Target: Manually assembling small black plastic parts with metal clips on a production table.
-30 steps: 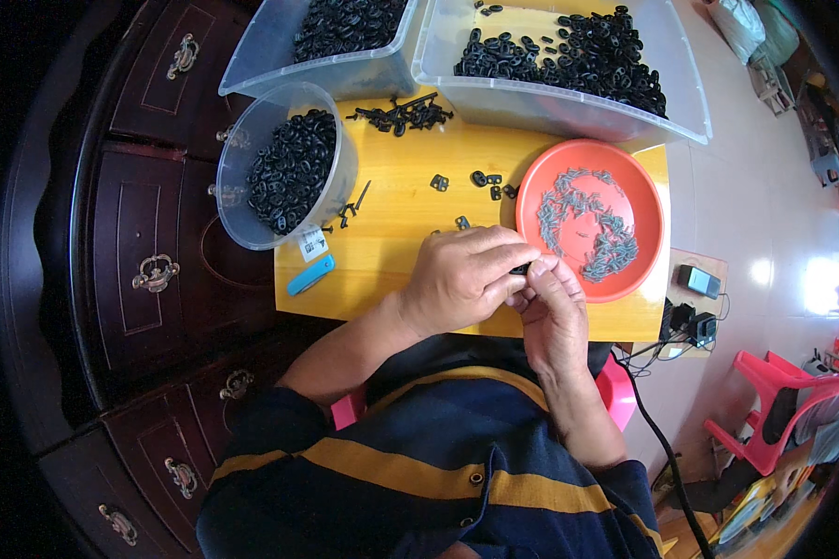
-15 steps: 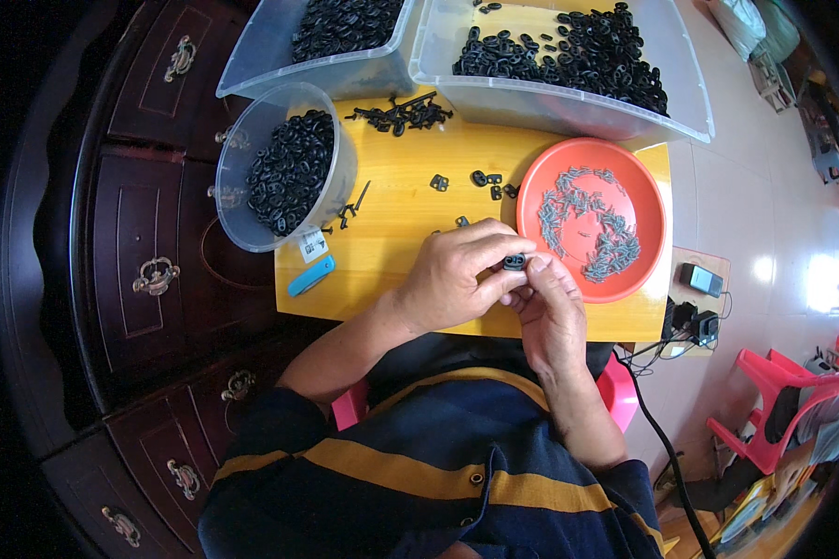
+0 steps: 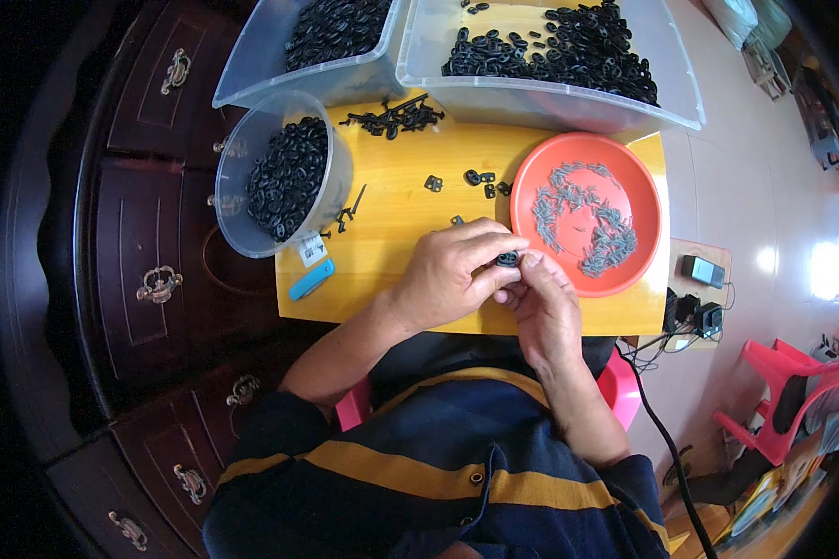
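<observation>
My left hand (image 3: pixel 452 272) pinches a small black oval plastic piece with holes (image 3: pixel 507 259) between thumb and forefinger. From the other side my right hand (image 3: pixel 547 293) has its thumb and fingertips closed at the piece's right end; whether a tiny part sits between them is hidden. Both hands are over the front of the yellow table (image 3: pixel 382 270). Just beyond them stands a round red-orange dish (image 3: pixel 576 287) with many small grey metal pins (image 3: pixel 609 244). A few loose black pieces (image 3: pixel 433 184) lie on the table past my left hand.
Two clear bins (image 3: pixel 550 97) (image 3: pixel 345 74) of black pieces stand at the back. A clear round tub (image 3: pixel 337 177) of similar pieces sits at the left. Black stick-like parts (image 3: pixel 396 118), a blue-handled cutter (image 3: pixel 311 279) and dark drawers (image 3: pixel 149 233) are near. A cable (image 3: pixel 657 415) hangs at right.
The view has shifted slightly, so the table things sit a little differently in the picture. Both hands stay together on the black piece, with hardly any change in grip.
</observation>
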A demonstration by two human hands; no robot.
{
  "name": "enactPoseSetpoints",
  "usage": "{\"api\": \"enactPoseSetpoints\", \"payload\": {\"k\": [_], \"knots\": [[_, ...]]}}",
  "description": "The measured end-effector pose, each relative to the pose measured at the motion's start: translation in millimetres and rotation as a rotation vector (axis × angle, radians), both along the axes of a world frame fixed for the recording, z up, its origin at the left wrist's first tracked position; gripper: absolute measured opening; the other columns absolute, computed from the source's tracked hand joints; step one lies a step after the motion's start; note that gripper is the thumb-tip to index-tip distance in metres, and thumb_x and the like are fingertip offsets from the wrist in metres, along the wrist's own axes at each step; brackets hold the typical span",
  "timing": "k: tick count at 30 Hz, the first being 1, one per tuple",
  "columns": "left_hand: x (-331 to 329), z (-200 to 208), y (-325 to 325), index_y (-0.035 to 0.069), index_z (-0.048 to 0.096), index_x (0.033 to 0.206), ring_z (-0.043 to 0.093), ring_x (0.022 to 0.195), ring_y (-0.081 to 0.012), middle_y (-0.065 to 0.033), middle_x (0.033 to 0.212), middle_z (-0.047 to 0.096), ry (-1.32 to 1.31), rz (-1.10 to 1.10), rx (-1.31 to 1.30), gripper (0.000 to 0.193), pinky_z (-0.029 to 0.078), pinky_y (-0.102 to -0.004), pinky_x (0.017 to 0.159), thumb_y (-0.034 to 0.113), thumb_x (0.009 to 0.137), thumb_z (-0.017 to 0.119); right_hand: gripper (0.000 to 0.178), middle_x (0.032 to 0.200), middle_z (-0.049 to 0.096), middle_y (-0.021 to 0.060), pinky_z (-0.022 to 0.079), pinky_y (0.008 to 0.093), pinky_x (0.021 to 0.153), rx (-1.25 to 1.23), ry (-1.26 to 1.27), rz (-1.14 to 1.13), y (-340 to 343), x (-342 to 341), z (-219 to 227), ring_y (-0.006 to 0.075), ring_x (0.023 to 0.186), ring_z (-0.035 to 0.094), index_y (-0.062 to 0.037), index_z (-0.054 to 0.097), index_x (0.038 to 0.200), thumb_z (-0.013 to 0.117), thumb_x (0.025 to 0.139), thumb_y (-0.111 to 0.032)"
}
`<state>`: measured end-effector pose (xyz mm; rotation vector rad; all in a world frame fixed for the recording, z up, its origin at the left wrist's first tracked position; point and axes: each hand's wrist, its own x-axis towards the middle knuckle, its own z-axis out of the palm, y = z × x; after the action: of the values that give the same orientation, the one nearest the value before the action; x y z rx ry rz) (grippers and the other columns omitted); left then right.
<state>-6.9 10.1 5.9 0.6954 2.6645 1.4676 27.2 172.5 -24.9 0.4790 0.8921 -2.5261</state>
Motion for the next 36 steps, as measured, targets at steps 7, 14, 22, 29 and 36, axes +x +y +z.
{"api": "enactPoseSetpoints", "payload": {"k": [7,14,22,29,36], "knots": [[1.4,2.0,1.4,0.000,0.069,0.111,0.066,0.074,-0.0154,-0.0089,0.092,0.068,-0.089,0.017,0.010,0.030,0.053,-0.0274,0.063,0.001,0.082,0.076,0.023,0.098,0.070,0.0024,0.051,0.0251,0.075,0.017,-0.018,0.040,0.6,2.9,-2.8,0.0095,0.086,0.064,-0.0057,0.066,0.112,0.052,0.105,-0.023],[1.8,2.2,3.3,0.001,0.071,0.110,0.061,0.066,-0.0105,-0.0071,0.089,0.067,-0.096,0.014,-0.030,0.029,0.049,-0.0246,0.058,0.001,0.082,0.076,0.024,0.096,0.070,0.0024,0.051,0.0242,0.074,-0.002,-0.023,0.048,2.5,3.9,-3.2,0.0093,0.083,0.064,-0.0050,0.066,0.110,0.052,0.105,-0.024],[4.4,2.3,2.8,-0.001,0.070,0.109,0.068,0.075,-0.0189,-0.0108,0.091,0.069,-0.079,0.014,-0.081,0.028,0.054,-0.0300,0.065,-0.001,0.081,0.074,0.023,0.095,0.070,0.0029,0.051,0.0248,0.075,-0.014,-0.005,0.052,2.4,6.6,-7.0,0.0100,0.084,0.065,-0.0044,0.065,0.110,0.053,0.104,-0.023],[-0.1,3.9,0.1,0.000,0.069,0.106,0.069,0.082,-0.0291,-0.0141,0.091,0.070,0.028,-0.017,-0.174,0.027,0.056,-0.0362,0.071,0.003,0.079,0.074,0.022,0.094,0.069,0.0030,0.051,0.0253,0.075,-0.006,-0.004,0.059,0.8,4.1,-7.2,0.0108,0.084,0.064,-0.0042,0.065,0.109,0.054,0.104,-0.023],[5.3,13.9,-13.4,0.005,0.067,0.108,0.068,0.085,-0.0336,-0.0136,0.094,0.068,0.034,0.012,-0.167,0.026,0.055,-0.0411,0.073,0.017,0.086,0.071,0.022,0.096,0.069,0.0061,0.050,0.0275,0.077,0.099,0.033,0.080,-4.4,5.2,7.7,0.0130,0.082,0.063,-0.0028,0.063,0.110,0.055,0.104,-0.023]]}}
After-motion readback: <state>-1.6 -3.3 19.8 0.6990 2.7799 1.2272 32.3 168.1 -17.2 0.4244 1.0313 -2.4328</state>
